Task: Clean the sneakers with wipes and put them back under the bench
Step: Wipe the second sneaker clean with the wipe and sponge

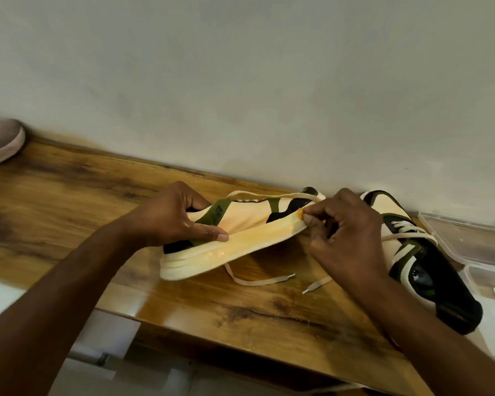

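Left hand [180,215] grips the heel end of a sneaker [240,238], held tilted on its side above the bench [69,195], thumb along the sole edge. Right hand [346,232], fingers curled, pinches a small yellowish wad [301,214] against the sole at the toe; whether it is a wipe cannot be told. Second sneaker [420,261] lies on the bench just right of that hand. Clear box [469,238] at far right; grey shoe [0,141] at far left.

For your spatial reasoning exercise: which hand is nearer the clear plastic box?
The right hand. It pinches the toe end of the held sneaker, just left of the box; the left hand grips the heel end, farther away.
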A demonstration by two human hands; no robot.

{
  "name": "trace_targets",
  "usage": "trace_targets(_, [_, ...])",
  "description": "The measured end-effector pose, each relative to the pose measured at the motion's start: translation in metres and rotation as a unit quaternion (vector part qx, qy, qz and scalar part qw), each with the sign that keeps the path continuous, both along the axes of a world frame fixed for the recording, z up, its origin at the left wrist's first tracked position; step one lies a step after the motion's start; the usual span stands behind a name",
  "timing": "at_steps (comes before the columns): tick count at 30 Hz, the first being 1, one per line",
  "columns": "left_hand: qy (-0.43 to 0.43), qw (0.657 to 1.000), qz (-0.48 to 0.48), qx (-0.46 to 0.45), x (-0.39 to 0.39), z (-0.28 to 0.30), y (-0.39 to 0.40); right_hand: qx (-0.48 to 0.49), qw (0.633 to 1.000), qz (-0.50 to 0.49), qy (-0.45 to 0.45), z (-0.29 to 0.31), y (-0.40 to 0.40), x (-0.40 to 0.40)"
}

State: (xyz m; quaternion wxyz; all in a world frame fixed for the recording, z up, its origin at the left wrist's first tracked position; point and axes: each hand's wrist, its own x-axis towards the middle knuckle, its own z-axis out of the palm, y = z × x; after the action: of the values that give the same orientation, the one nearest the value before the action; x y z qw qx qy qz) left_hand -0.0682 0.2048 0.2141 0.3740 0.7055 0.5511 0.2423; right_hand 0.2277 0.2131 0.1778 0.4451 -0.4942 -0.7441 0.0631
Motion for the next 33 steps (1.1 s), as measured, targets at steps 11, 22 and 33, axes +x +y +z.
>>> trace_targets(11, [0.141,0.985,-0.030,0.091,-0.025,0.004,0.010,-0.061,0.998,0.003,0.013,-0.006,0.000,-0.002])
trace_targets(22, [0.324,0.916,0.046,0.234,-0.024,-0.009,0.005,-0.137,0.968,-0.171,0.125,-0.009,0.019,0.015])
trace_targets(33, [0.377,0.893,-0.040,0.244,0.046,-0.020,-0.008,-0.220,0.970,-0.096,0.044,-0.012,0.011,0.005])
